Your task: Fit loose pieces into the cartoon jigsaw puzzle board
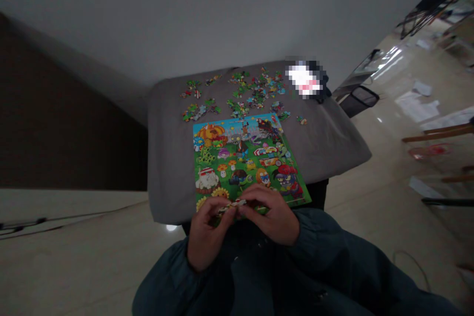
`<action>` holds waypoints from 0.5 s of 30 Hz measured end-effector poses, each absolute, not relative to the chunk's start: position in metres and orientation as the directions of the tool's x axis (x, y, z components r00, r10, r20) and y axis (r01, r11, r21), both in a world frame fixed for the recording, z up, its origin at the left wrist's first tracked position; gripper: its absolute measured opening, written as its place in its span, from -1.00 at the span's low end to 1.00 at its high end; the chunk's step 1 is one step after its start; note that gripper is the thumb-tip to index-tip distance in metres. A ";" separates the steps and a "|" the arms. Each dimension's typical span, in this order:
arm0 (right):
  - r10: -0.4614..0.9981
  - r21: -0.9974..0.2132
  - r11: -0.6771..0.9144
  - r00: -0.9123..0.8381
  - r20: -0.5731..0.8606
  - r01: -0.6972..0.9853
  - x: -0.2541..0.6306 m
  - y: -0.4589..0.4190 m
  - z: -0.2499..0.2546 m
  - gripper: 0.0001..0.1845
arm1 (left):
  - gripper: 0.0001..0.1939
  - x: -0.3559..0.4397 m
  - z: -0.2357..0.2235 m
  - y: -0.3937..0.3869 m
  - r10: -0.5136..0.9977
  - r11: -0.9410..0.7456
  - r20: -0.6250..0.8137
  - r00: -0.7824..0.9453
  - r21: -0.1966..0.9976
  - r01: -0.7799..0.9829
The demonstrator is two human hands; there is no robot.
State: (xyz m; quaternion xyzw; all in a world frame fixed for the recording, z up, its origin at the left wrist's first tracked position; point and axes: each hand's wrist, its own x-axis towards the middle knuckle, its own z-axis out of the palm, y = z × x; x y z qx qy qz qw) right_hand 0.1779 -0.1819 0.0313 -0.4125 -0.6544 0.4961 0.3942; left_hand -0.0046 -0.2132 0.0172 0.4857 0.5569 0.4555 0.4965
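Note:
Both of my hands meet at the near edge of a colourful jigsaw puzzle picture board (244, 158) showing cartoon plants and zombies on green. Between the fingertips are small puzzle pieces (237, 203), seen mostly edge-on and partly covered by the fingers. My left hand (209, 229) pinches them from the left, thumb towards me. From the right, my right hand (272, 212) pinches the same small cluster. I cannot tell how the pieces fit together. Beyond the board lie many loose puzzle pieces (259, 91) in scattered groups.
A grey cloth-covered table (166, 158) carries everything and stands against a pale wall (222, 15). At its far right corner sits a dark object (324, 89), partly blurred out. Cables (40, 224) run over the floor at left; papers (414, 103) and wooden furniture (440, 133) are at right.

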 end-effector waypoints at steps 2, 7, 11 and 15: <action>0.935 -0.972 0.147 -0.347 0.076 0.181 0.176 -0.177 0.028 -0.88 | -0.80 -0.015 0.016 -0.211 0.993 0.120 -0.119 -0.016 0.989 0.090; 0.937 -0.920 0.164 -0.349 0.032 0.355 0.169 -0.160 0.016 -0.73 | -0.73 -0.056 0.003 -0.186 0.952 0.078 -0.044 -0.304 0.992 0.101; 0.920 -0.864 0.213 -0.391 0.020 0.456 0.161 -0.153 0.006 -0.67 | -0.71 -0.076 -0.011 -0.164 0.880 0.004 0.059 -0.471 0.991 0.132; 0.914 -0.837 0.224 -0.406 0.003 0.499 0.154 -0.150 0.003 -0.69 | -0.70 -0.077 -0.019 -0.160 0.887 -0.015 0.069 -0.456 0.992 0.121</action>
